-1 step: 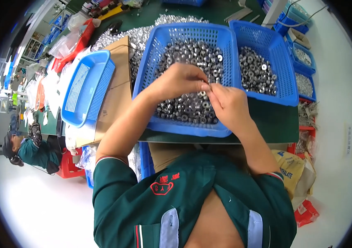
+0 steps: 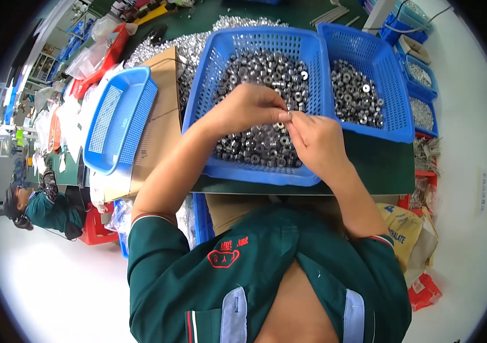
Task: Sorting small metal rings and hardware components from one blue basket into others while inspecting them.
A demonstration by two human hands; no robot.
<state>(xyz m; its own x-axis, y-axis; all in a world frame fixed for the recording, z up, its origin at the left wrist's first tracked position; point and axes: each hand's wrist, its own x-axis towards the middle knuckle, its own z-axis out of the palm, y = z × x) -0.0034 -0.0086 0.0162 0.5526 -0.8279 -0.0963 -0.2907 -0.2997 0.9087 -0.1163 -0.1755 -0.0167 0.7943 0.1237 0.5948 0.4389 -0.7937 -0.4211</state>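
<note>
A large blue mesh basket (image 2: 255, 172) full of small silvery metal rings (image 2: 255, 146) stands on the green table in front of me. Both hands hover over it and meet fingertip to fingertip. My left hand (image 2: 246, 107) and my right hand (image 2: 316, 140) pinch one small metal ring (image 2: 285, 116) between them, just above the heap. Both forearms come up from my green short-sleeved shirt at the lower edge.
A second blue basket (image 2: 383, 134) with more rings touches the first on the right. An empty blue basket (image 2: 119, 117) lies on cardboard (image 2: 160, 123) to the left. Loose metal parts (image 2: 197, 40) are piled behind. Another person (image 2: 43, 208) sits at lower left. A yellow sack (image 2: 403, 228) stands right.
</note>
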